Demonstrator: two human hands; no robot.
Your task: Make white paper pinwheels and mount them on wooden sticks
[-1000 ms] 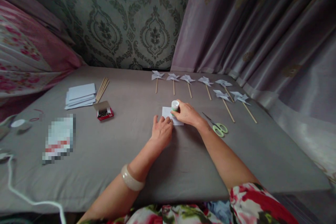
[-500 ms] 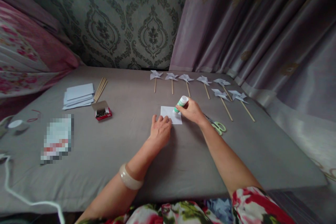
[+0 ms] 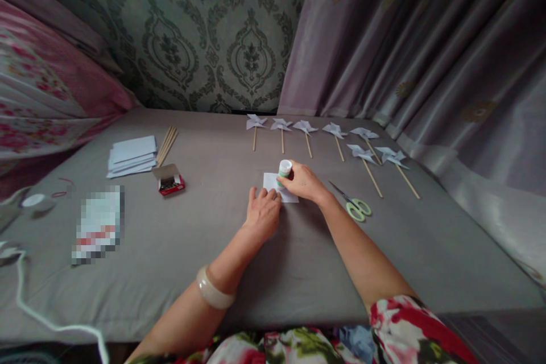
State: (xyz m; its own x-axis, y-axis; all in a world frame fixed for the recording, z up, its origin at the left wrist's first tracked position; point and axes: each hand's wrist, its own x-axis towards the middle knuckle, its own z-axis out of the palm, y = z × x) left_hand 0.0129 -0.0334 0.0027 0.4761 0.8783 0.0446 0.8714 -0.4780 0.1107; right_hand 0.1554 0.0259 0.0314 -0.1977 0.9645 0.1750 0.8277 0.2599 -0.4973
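A white-and-green glue stick (image 3: pixel 283 172) is gripped in my right hand (image 3: pixel 305 181), held nearly upright with its lower end at a small white sheet of paper (image 3: pixel 290 198). My left hand (image 3: pixel 262 210) lies flat on the sheet's near left part, fingers slightly spread, with nothing in its grasp. Both hands hide parts of the sheet. To the right of my right wrist rest scissors (image 3: pixel 353 203) with light green handles, their blades pointing away from me.
Several paper pinwheels (image 3: pixel 334 131) on sticks line the back right. At left are stacked white paper (image 3: pixel 133 154), wooden sticks (image 3: pixel 167 145), an open red box (image 3: pixel 170 182) of small dark pieces, a blurred packet (image 3: pixel 99 222) and a white cord (image 3: pixel 51 327).
My right hand has moved left across the paper with the glue stick, which has gone from tilted to nearly upright. The scissors show more fully. My left hand stays on the sheet.
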